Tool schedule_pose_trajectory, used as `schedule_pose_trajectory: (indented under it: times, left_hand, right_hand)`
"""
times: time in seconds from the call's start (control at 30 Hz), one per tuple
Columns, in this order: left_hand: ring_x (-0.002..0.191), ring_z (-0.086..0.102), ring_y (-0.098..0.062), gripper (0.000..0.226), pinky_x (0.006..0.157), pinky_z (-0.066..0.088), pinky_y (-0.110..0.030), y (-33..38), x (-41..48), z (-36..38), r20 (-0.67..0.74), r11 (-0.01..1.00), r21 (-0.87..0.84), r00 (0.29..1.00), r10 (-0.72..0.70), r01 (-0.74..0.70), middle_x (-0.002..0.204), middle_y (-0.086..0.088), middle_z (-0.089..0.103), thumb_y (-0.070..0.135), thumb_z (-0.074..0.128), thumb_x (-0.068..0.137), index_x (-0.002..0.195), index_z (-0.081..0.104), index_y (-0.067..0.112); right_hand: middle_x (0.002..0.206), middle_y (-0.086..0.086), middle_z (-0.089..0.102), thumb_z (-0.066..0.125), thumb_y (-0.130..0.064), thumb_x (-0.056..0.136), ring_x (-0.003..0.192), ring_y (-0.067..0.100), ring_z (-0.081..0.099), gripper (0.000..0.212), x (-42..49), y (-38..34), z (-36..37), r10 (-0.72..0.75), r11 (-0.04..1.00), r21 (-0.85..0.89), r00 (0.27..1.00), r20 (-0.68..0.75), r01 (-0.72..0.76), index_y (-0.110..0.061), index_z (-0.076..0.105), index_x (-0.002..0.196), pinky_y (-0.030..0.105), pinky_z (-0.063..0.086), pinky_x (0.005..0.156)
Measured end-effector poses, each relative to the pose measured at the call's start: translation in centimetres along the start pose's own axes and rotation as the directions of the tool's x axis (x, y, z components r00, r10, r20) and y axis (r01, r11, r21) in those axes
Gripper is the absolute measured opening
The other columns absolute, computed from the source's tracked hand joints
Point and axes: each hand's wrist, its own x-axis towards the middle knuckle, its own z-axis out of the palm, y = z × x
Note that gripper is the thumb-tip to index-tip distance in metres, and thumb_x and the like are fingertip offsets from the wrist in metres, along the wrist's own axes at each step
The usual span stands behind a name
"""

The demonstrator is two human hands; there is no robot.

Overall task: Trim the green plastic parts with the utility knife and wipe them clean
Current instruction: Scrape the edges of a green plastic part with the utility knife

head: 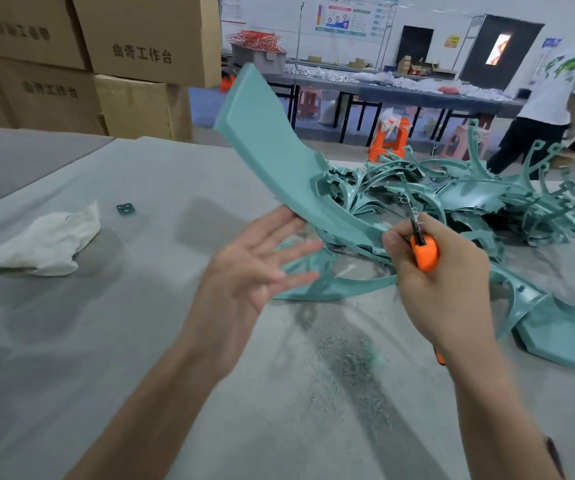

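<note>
A long curved green plastic part (pixel 265 140) rises tilted up and away over the grey table (pixel 140 341). My right hand (pixel 441 282) grips the orange utility knife (pixel 424 251) and also pinches the part's lower end, with the blade pointing up. My left hand (pixel 254 268) is spread, palm up, with straight fingers just under the part's near edge; whether it touches is unclear. A pile of green plastic parts (pixel 469 202) lies behind my right hand. A white cloth (pixel 43 240) lies crumpled at the left.
Green shavings (pixel 348 355) are scattered on the table near me. A small dark green piece (pixel 126 208) lies beside the cloth. Cardboard boxes (pixel 106 64) are stacked at the back left. A person (pixel 552 95) stands at the far right by long tables.
</note>
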Motion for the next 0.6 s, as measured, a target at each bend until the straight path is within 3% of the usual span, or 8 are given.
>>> schedule_pose_trajectory:
  times: [0.07,0.17,0.27,0.33,0.4,0.47,0.53,0.6]
  left_hand:
    - [0.103,0.067,-0.033,0.062,0.076,0.058,-0.041,-0.9,0.0,0.7,-0.003,0.99,0.14,1.0,0.001,0.0,0.12,-0.007,0.067,0.009,0.063,0.073,0.131,0.051,0.025]
    - [0.077,0.072,-0.031,0.017,0.057,0.058,-0.034,-1.0,-0.2,1.5,-0.194,0.971,0.238,0.98,0.035,0.012,0.096,-0.01,0.073,0.037,0.061,0.089,0.103,0.061,0.029]
    - [0.059,0.07,-0.027,0.027,0.045,0.052,-0.027,-1.3,0.0,1.4,-0.408,0.957,0.29,0.908,0.099,0.026,0.072,-0.011,0.072,0.034,0.054,0.097,0.087,0.057,0.009]
    - [0.055,0.069,-0.025,0.031,0.042,0.049,-0.024,-1.3,0.1,0.9,-0.496,0.947,0.321,0.857,0.142,0.029,0.064,-0.009,0.07,0.028,0.049,0.1,0.082,0.057,0.004]
    - [0.051,0.065,-0.02,0.028,0.04,0.045,-0.023,-1.3,0.3,0.1,-0.538,0.946,0.325,0.827,0.162,0.026,0.057,-0.006,0.066,0.023,0.05,0.1,0.084,0.057,0.001]
    - [0.046,0.057,-0.013,0.025,0.04,0.043,-0.023,-1.3,0.6,-0.5,-0.555,0.951,0.306,0.82,0.14,0.045,0.052,-0.001,0.061,0.02,0.052,0.099,0.081,0.056,0.003]
    - [0.041,0.048,-0.01,0.029,0.041,0.042,-0.023,-1.6,0.6,-0.9,-0.546,0.95,0.3,0.832,0.099,0.084,0.047,0.003,0.054,0.019,0.055,0.098,0.071,0.052,0.008]
    - [0.039,0.042,-0.011,0.034,0.042,0.041,-0.023,-1.9,0.6,-1.1,-0.503,0.944,0.311,0.861,0.067,0.108,0.046,0.003,0.048,0.018,0.054,0.098,0.065,0.05,0.01]
  right_hand:
    - [0.069,0.008,0.066,0.069,-0.015,0.092,0.065,0.03,0.057,0.02,-0.2,-0.2,0.4,-0.013,1.0,-0.009,0.999,-0.04,0.012,-0.004,0.061,0.077,0.04,0.039,0.067]
    - [0.066,0.005,0.062,0.067,-0.019,0.091,0.061,0.024,0.054,0.025,-0.8,-1.1,1.0,-0.098,0.994,-0.048,0.993,-0.059,0.095,-0.006,0.057,0.072,0.036,0.038,0.061]
    - [0.063,-0.006,0.051,0.07,-0.014,0.087,0.062,0.014,0.041,0.028,-1.5,-2.5,1.6,-0.15,0.988,-0.043,0.989,0.006,0.15,-0.013,0.048,0.07,0.02,0.034,0.057]
    - [0.072,-0.015,0.045,0.074,-0.009,0.086,0.068,0.008,0.037,0.032,-2.0,-3.7,1.6,-0.142,0.987,-0.058,0.984,0.103,0.148,-0.023,0.047,0.078,0.009,0.033,0.063]
    - [0.093,-0.016,0.051,0.075,-0.021,0.086,0.081,0.004,0.041,0.021,-2.8,-5.1,0.9,-0.105,0.992,-0.051,0.971,0.214,0.118,-0.025,0.058,0.098,0.001,0.032,0.076]
    - [0.11,-0.018,0.054,0.072,-0.04,0.087,0.097,-0.002,0.046,0.035,-3.7,-6.3,-0.3,-0.104,0.992,-0.051,0.967,0.235,0.119,-0.03,0.058,0.117,-0.005,0.026,0.085]
    - [0.107,-0.028,0.055,0.064,-0.057,0.081,0.097,-0.01,0.051,0.037,-4.2,-7.2,-1.9,-0.113,0.992,-0.035,0.974,0.196,0.123,-0.043,0.053,0.113,-0.001,0.036,0.085]
    - [0.094,-0.029,0.059,0.06,-0.07,0.075,0.081,-0.009,0.059,0.038,-3.9,-7.4,-3.7,-0.077,0.997,0.003,0.99,0.115,0.078,-0.045,0.054,0.104,0.015,0.048,0.07]
